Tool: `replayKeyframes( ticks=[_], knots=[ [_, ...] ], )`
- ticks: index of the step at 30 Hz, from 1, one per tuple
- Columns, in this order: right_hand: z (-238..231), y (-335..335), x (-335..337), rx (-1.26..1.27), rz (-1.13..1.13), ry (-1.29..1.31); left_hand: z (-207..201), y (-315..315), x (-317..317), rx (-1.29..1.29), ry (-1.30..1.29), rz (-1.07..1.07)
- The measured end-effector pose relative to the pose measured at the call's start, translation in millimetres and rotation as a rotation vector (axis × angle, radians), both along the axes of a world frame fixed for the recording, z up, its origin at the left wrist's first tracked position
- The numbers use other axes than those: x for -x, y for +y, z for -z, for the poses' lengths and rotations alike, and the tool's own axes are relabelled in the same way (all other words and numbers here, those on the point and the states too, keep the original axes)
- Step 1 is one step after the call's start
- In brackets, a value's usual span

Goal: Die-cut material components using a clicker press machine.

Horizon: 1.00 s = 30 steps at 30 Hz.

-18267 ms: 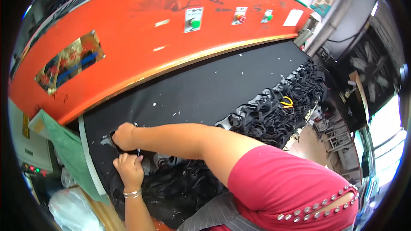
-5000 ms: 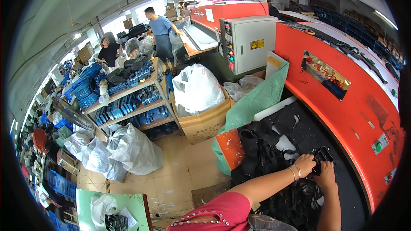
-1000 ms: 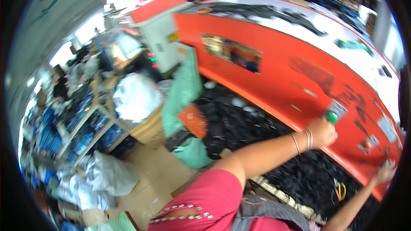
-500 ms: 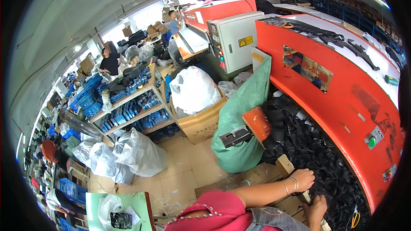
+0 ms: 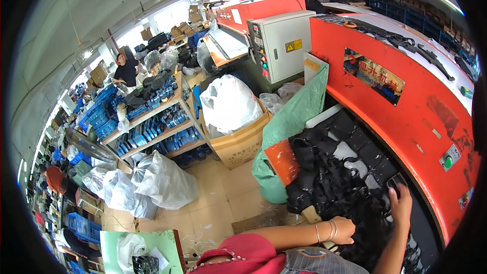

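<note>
A tangled heap of black cut-out sheet scraps (image 5: pixel 324 172) lies on the dark flat bed (image 5: pixel 378 134) of the red machine (image 5: pixel 375 56). My left hand (image 5: pixel 342 230), with bracelets at the wrist, is closed at the heap's near edge, on the black scraps; its fingertips are partly hidden. Farther right, my right hand (image 5: pixel 402 205) reaches across the bed. Its thumb and fingers close on the near end of a small dark block with a lighter rim (image 5: pixel 396 179), whose kind I cannot make out. Pale grey patches (image 5: pixel 350 157) show among the scraps.
An orange-red board (image 5: pixel 282 162) and a green sack (image 5: pixel 271 172) stand at the bed's left end. Beyond are a carton with a white bag (image 5: pixel 231 106), a shelf of blue dies (image 5: pixel 157 127), stuffed bags (image 5: pixel 165 180) and a green table (image 5: pixel 170 248). A person (image 5: pixel 127 69) stands far left.
The black scraps have shifted left, baring dark bed and pale patches. My right hand has moved up and right to the dark block; my left has moved slightly left and down.
</note>
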State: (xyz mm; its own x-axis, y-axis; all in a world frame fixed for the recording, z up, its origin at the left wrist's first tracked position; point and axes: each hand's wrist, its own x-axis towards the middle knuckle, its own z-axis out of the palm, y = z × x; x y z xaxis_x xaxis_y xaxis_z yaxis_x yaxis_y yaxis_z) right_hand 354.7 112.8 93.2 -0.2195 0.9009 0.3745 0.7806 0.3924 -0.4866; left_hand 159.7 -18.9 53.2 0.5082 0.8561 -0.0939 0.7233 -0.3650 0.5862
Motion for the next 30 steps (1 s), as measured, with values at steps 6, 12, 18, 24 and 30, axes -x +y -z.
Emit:
replayKeyframes(
  ticks=[6,12,18,24,30],
  knots=[
    [52.7,17.0,64.5,-0.203,0.231,-0.651,-12.3,-5.3,44.2,0.03,-0.47,0.045],
    [62.5,58.7,83.1,0.005,0.347,-0.287,-7.4,86.4,86.8,0.022,-0.406,0.032],
    [72.0,138.4,75.2,0.416,0.17,-0.485,-11.9,144.7,79.8,0.082,-0.519,-0.034],
    [65.0,168.2,36.5,0.755,0.037,-0.228,5.2,211.4,51.6,0.083,-0.581,-0.115],
    [69.6,163.9,26.5,0.739,0.039,0.109,53.9,264.3,11.3,-0.155,-0.541,-0.139]
  ],
)
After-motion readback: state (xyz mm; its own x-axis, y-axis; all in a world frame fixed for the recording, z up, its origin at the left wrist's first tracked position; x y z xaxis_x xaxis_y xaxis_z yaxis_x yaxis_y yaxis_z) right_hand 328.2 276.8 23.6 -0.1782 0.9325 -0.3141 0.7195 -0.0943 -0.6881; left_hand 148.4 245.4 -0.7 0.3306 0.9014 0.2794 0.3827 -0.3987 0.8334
